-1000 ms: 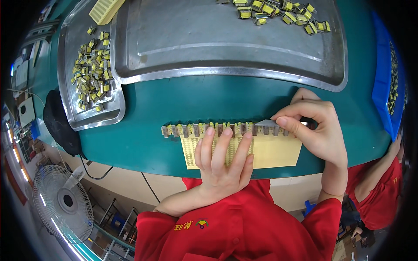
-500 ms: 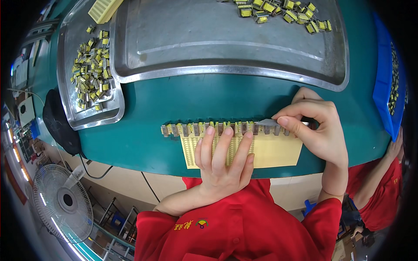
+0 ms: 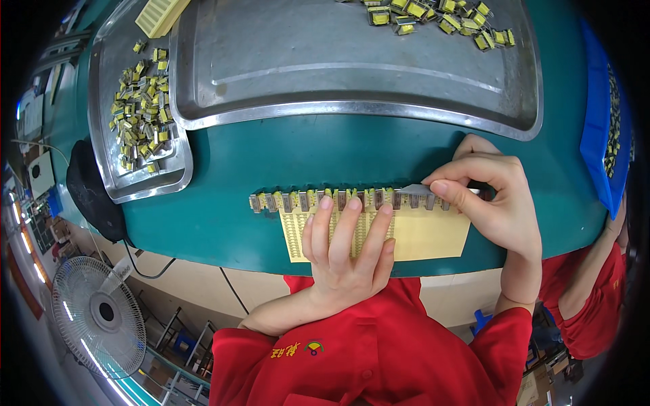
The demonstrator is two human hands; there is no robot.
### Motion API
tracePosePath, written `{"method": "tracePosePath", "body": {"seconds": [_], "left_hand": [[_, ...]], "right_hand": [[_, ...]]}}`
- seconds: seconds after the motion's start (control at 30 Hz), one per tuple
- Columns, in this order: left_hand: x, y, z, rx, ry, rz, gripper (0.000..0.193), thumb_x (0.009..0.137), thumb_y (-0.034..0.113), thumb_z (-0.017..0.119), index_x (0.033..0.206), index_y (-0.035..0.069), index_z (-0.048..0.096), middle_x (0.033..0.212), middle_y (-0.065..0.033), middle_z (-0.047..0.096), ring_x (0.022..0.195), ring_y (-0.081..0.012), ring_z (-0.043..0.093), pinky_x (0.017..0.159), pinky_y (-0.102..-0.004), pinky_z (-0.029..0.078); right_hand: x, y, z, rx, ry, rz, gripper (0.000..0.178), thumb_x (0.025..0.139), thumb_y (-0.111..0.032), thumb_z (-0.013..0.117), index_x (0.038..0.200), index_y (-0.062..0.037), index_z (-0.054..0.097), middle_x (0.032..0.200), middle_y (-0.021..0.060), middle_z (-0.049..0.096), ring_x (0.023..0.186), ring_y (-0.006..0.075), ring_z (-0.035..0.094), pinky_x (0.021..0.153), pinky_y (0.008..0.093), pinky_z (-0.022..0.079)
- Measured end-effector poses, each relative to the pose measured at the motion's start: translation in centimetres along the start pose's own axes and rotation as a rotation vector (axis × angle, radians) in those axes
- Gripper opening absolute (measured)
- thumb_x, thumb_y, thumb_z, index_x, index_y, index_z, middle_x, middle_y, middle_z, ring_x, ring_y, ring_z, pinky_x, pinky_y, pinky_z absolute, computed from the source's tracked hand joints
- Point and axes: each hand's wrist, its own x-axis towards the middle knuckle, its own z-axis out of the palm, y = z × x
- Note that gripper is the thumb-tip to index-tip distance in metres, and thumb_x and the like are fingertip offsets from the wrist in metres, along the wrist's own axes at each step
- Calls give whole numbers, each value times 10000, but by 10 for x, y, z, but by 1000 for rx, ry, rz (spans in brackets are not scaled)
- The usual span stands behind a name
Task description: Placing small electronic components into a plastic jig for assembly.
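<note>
A row of small yellow-and-silver transformers [image 3: 272, 201] runs left to right across the green table, along the top edge of a yellow label sheet [image 3: 433, 233] with small print on its left part. My left hand [image 3: 349, 247] lies over the sheet with its fingers stretched and spread, and their tips touch the front of the row's middle. Between the thumb and forefinger of my right hand [image 3: 487, 193] is a thin, pointed grey blade-like piece [image 3: 414, 190]. Its tip reaches left over the row's right part. My curled fingers hide the other end.
A large metal tray [image 3: 359, 108] with several loose transformers [image 3: 467, 26] stands behind. Left of it, a smaller tray [image 3: 108, 179] holds many more, beside a cream slotted block [image 3: 160, 17]. At far right are a blue bin [image 3: 596, 135] and a co-worker's arm [image 3: 589, 277]. A fan [image 3: 101, 311] stands lower left.
Both my hands and the transformer row look almost unmoved. The co-worker's arm at the far right has shifted slightly.
</note>
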Motion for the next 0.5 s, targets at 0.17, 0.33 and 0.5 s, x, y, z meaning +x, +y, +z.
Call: {"method": "tracePosePath", "body": {"seconds": [0.17, 0.33, 0.5], "left_hand": [[1, 1, -1, 46, -30, 7, 395, 909, 297, 521, 1277, 223, 644, 1354, -109, 461, 1279, -363, 419, 1065, -465, 308], [2, 2, -2, 83, -50, 17, 402, 908, 297, 508, 1284, 247, 641, 1351, -117, 460, 1271, -372, 420, 1064, -471, 308], [2, 3, -1, 134, -47, 31, 406, 906, 299, 505, 1289, 258, 634, 1353, -120, 461, 1267, -378, 424, 1068, -476, 305]], "right_hand": [[0, -1, -1, 3, 1, 11, 81, 783, -57, 748, 849, -10, 745, 610, 32, 607, 678, 145, 488, 600, 291, 386], [-1, -1, 0, 14, 1, 16, 84, 790, -70, 746, 850, -11, 745, 614, 34, 606, 681, 142, 491, 598, 287, 386], [-1, -1, 0, 17, 1, 9, 85, 793, -71, 743, 852, -10, 742, 622, 36, 605, 682, 142, 493, 600, 284, 387]]}}
